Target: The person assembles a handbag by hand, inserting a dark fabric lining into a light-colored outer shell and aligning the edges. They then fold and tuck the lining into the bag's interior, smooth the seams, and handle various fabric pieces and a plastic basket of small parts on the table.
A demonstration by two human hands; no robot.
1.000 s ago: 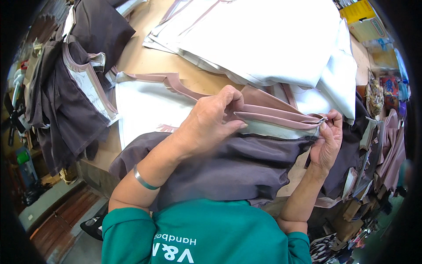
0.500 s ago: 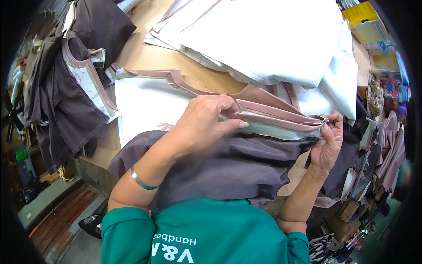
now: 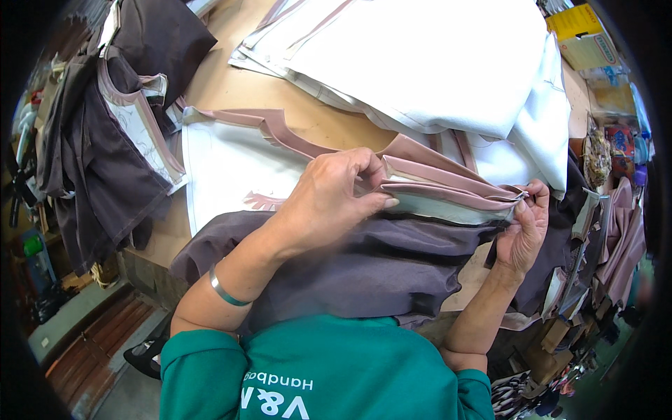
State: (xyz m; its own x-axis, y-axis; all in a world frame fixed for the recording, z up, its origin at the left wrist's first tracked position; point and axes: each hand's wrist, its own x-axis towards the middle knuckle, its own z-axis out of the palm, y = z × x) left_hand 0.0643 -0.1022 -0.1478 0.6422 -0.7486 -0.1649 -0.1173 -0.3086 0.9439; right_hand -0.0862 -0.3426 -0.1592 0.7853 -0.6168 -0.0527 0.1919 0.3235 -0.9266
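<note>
My left hand (image 3: 332, 199) pinches the left end of a pink-edged panel (image 3: 448, 197) between thumb and fingers. My right hand (image 3: 521, 227) grips the same panel's right corner, where the pink strips come together. Between my hands the pink edges run in parallel folds, with a pale grey-green band under them. From that band a dark purple-brown lining cloth (image 3: 357, 262) hangs toward me, over the table's near edge. Behind my left hand lies a white panel (image 3: 220, 164) with a pink border, which has a notched, fringe-like edge.
Large white sheets (image 3: 420, 63) are stacked across the far side of the tan table (image 3: 210, 77). Dark lined pieces (image 3: 105, 161) with pink trim hang at the left. A yellow box (image 3: 582, 35) stands far right, and pink material (image 3: 619, 245) drapes at the right edge.
My left hand has shifted slightly right and up, still pinching the panel. The pink edges between my hands sit a little differently, and more of the notched pink fringe shows.
</note>
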